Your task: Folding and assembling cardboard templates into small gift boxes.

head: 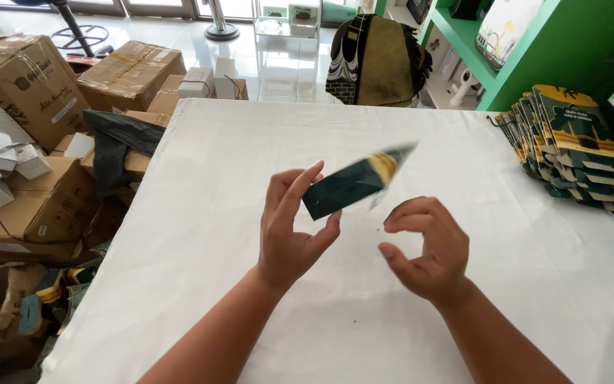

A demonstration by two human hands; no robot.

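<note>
1. Left hand (289,231), centre of frame, raised above the white table (200,213). Fingers extended upward; thumb and fingers pinch the lower left end of a flat dark green carton (346,186).
2. Carton: unfolded flat, tilted, rising from centre toward upper right; yellow band near its far end, which is motion-blurred. Held clear of the table surface.
3. Right hand (428,249), just right of centre, below the carton. Fingers curled and apart in a loose claw, closed on nothing; contact with the carton's lower edge cannot be told.
4. Stack of flat cartons (570,146) of the same green and yellow kind, fanned at the right edge of the table, well apart from both hands.
5. Brown cardboard boxes (30,78) piled at left of frame, beside the table.
</note>
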